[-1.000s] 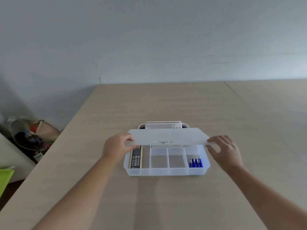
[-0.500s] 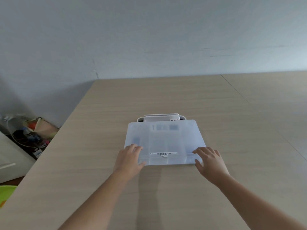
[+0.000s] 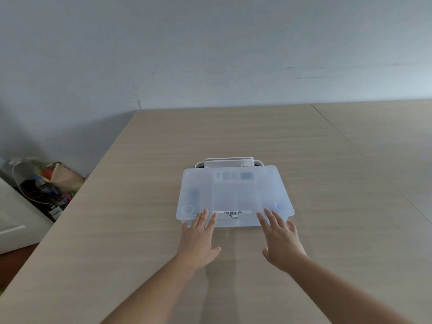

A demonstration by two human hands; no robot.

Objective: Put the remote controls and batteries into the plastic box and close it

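Note:
The translucent plastic box lies on the wooden table with its lid flat down over it. Through the cloudy lid a dark remote control shows faintly in the left compartment; the batteries cannot be made out. My left hand rests flat with spread fingers, its fingertips on the lid's near left edge. My right hand lies the same way, fingertips on the near right edge. Neither hand holds anything. A barcode sticker runs along the lid's front between my hands.
A white holder with white remotes in it stands right behind the box. The table runs back to a grey wall. Beyond the table's left edge, a pile of cables and clutter lies on the floor beside a white cabinet.
The lid, held tilted above the open box a second ago, has come down flat onto it. Both hands slid back toward me and now only touch its near edge with the fingertips.

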